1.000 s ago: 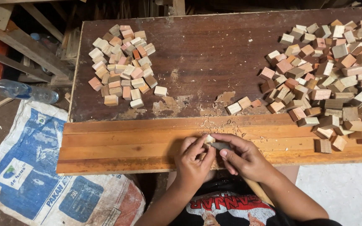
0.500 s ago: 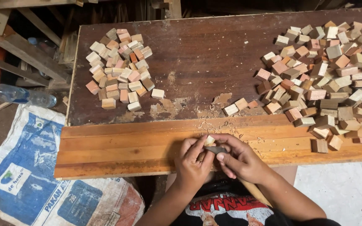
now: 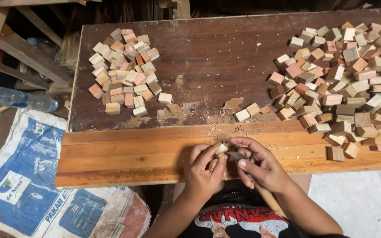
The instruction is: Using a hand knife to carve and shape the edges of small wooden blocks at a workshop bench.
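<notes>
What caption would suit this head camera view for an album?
Left hand pinching a small wooden block while right hand works it with a blade, over a plank.

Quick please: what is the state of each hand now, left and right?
Left hand: closed, pinching a small wooden block at the fingertips.
Right hand: closed on a blade tool, its tip against the block.

Dark wooden table [image 3: 208, 53], two piles of wooden blocks [image 3: 124, 70], orange planks [image 3: 124, 152]
</notes>
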